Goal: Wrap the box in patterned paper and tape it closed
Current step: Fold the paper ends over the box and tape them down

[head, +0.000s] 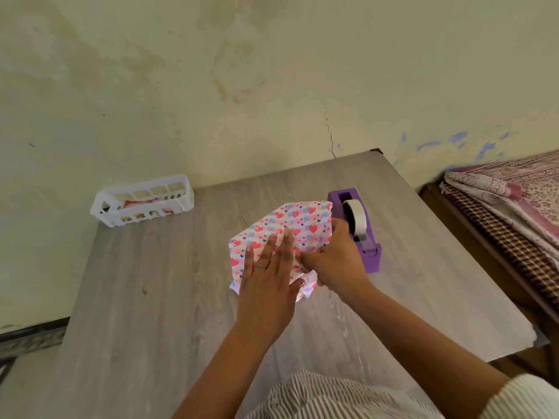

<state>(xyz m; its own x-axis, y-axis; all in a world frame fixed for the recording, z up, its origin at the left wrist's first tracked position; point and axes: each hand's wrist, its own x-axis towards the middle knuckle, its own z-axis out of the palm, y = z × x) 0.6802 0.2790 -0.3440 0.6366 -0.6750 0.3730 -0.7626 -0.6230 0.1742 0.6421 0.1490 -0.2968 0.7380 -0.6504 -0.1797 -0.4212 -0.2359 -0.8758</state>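
Observation:
A box wrapped in white paper with red and blue hearts (pixel 290 228) lies in the middle of the grey wooden table (pixel 151 297). My left hand (pixel 269 273) rests flat on top of it, fingers spread, pressing the paper down. My right hand (pixel 332 261) grips the paper at the box's right side, fingers curled over the fold. A loose paper end (pixel 305 290) sticks out at the near side below my hands. A purple tape dispenser (pixel 360 228) with a white roll stands just to the right of the box, touching or almost touching it.
A white plastic basket (pixel 142 204) holding more patterned paper sits at the table's back left, against the wall. A bed with patterned cloth (pixel 514 207) stands to the right of the table. The table's right edge (pixel 453 237) runs diagonally near the dispenser.

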